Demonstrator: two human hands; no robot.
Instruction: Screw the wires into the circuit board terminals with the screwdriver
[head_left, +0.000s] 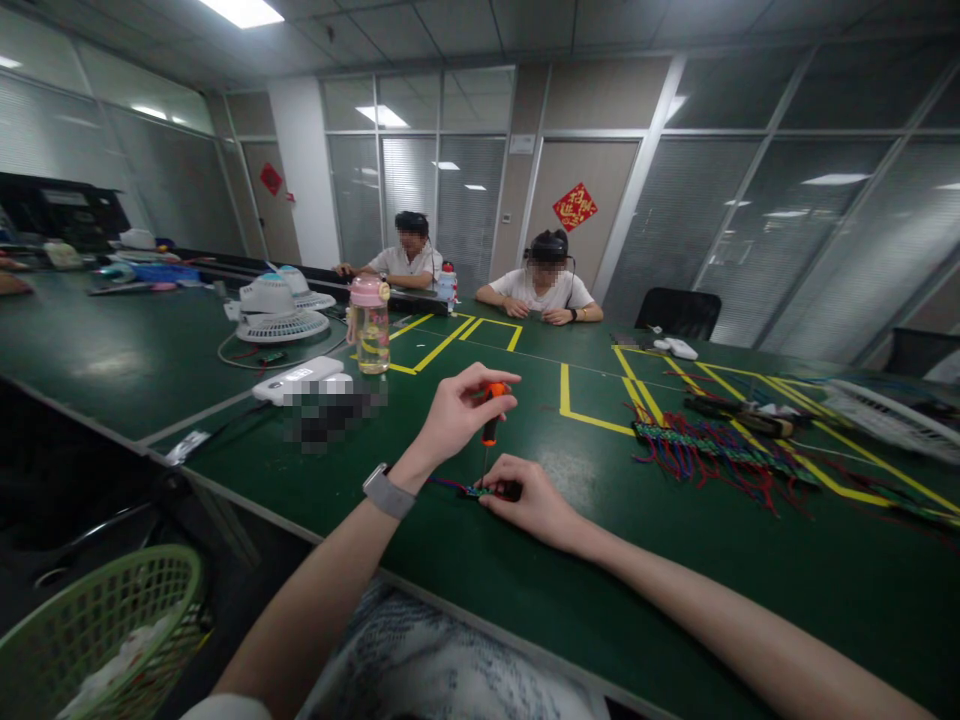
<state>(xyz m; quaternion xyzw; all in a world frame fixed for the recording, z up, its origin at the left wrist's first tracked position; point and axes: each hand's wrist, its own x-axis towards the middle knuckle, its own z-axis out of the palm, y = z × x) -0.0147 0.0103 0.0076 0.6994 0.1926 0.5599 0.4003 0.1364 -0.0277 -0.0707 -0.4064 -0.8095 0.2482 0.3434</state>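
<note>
My left hand [459, 412], with a grey watch on its wrist, is closed round the orange handle of a small screwdriver [491, 415] that stands upright, tip down. My right hand [529, 497] lies on the green table [465, 560] just below it, fingers pinched on a small dark part with coloured wires [480, 489]. The screwdriver's tip meets that part. Both hands are near the table's front edge, in the middle of the view.
A heap of coloured wire bundles [712, 450] lies to the right among yellow tape lines. A pink-lidded bottle [369, 325], a white device [300, 379] and desk fans [281, 310] stand to the left. Two people sit at the far side. A green basket [105, 630] is bottom left.
</note>
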